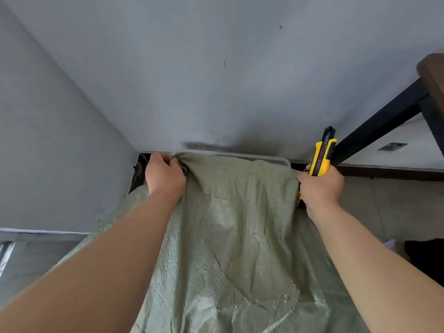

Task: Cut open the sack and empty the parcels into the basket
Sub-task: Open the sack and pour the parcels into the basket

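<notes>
A grey-green woven sack [230, 231] fills the lower middle of the head view, its far end draped over the grey rim of the basket [271, 157]. My left hand [164, 175] is closed on a bunched fold at the sack's far left corner. My right hand [322, 186] grips the sack's far right corner together with a yellow and black utility knife [322, 155], which points up. The parcels and the inside of the basket are hidden under the sack.
A grey wall [216, 80] stands right behind the basket, with another wall on the left. A black table leg [374, 126] slants at the right under a brown tabletop [432, 75]. A dark object [425, 253] lies on the floor at the right.
</notes>
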Tool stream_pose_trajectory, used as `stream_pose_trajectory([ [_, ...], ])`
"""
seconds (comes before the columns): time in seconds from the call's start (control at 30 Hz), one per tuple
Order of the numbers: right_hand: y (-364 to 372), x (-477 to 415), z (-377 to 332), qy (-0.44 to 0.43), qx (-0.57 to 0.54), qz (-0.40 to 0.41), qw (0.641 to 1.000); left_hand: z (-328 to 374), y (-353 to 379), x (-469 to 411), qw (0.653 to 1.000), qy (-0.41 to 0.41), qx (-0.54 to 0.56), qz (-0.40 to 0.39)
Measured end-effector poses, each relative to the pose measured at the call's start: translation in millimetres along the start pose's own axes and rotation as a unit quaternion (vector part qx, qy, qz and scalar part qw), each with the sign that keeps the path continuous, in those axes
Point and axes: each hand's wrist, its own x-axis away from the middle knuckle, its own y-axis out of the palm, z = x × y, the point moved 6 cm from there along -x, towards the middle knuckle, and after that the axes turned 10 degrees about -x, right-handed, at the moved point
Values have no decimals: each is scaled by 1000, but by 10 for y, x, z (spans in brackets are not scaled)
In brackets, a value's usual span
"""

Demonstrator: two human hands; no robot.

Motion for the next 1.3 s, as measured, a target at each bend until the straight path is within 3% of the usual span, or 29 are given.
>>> stream_pose_trajectory([
  [0.17,35,-56,-142,-7,-8,10,1000,144,42,-70,1000,10,16,-17],
  [0.3,184,-39,-63,1,51,-45,998,116,114,-136,998,37,-34,-32],
  [0.4,245,-26,-10,-15,80,-40,996,47,168,-166,997,50,-27,-44],
  [0.5,255,-93,12,-12,70,-6,997,18,286,-141,988,74,-73,-118],
  [0.53,256,-126,4,-16,74,2,997,41,335,-103,973,110,-128,-158],
  [0.63,262,-210,-36,-37,96,-4,995,68,536,60,880,192,-312,-300],
  [0.7,259,-226,-51,-48,110,-15,993,109,569,104,843,242,-383,-291],
  [0.8,245,-220,-44,-49,109,-22,993,119,565,53,835,307,-409,-204],
  [0.9,254,-212,-7,-46,101,-31,993,91,570,53,853,321,-378,-163],
  [1.03,270,-199,79,-26,101,-89,991,124,519,-54,927,232,-266,-127],
  [1.13,266,-86,126,44,75,-178,980,230,522,-125,970,159,-157,-91],
  [1.2,228,35,122,80,56,-228,969,328,606,-107,978,143,-116,-98],
  [1.3,158,159,224,101,124,-285,945,381,649,-174,983,132,-87,-88],
])
